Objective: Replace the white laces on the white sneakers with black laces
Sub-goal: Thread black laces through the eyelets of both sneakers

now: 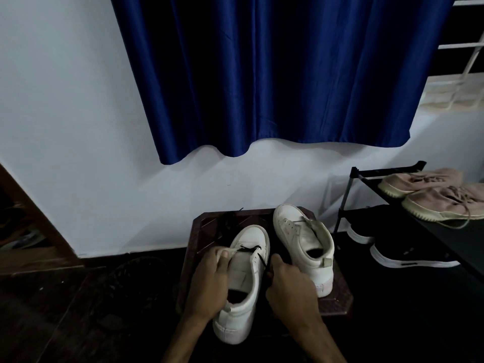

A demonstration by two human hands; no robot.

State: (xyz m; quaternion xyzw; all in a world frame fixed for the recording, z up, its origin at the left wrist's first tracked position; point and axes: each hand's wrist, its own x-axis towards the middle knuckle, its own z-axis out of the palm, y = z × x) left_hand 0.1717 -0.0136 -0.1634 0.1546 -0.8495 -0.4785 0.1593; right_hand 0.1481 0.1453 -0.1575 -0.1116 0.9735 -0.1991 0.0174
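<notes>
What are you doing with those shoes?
Someone is threading black laces into a pair of white sneakers on a small dark table. The left hand grips the nearer sneaker by its side. The right hand pinches a black lace, which so far crosses only the eyelets nearest the toe. The other sneaker stands beside it with no lace at all. Pink shoes sit on a rack to the right.
</notes>
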